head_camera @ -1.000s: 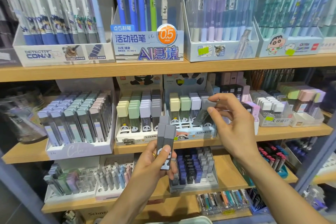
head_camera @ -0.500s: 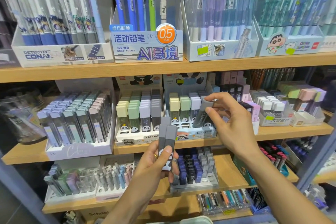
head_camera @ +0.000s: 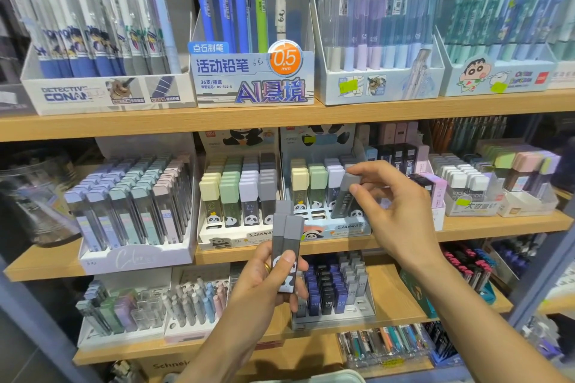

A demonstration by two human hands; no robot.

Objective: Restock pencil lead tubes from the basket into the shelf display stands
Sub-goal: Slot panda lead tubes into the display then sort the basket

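At the middle shelf, head view: your right hand (head_camera: pixel 395 211) pinches one grey lead tube (head_camera: pixel 345 196) between thumb and fingertips, tilted over the panda display stand (head_camera: pixel 326 224), likely lining it up with the sparse grey column. Lower down, your left hand (head_camera: pixel 267 280) wraps thumb and fingers around spare grey tubes (head_camera: pixel 287 242), held upright in reserve. Basket rim (head_camera: pixel 311 378) barely shows below.

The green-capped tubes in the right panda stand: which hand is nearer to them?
Right. The right hand pinches a grey tube at that stand, close beside the green-capped tubes. The left hand is lower, in front of the shelf, gripping spare grey tubes.
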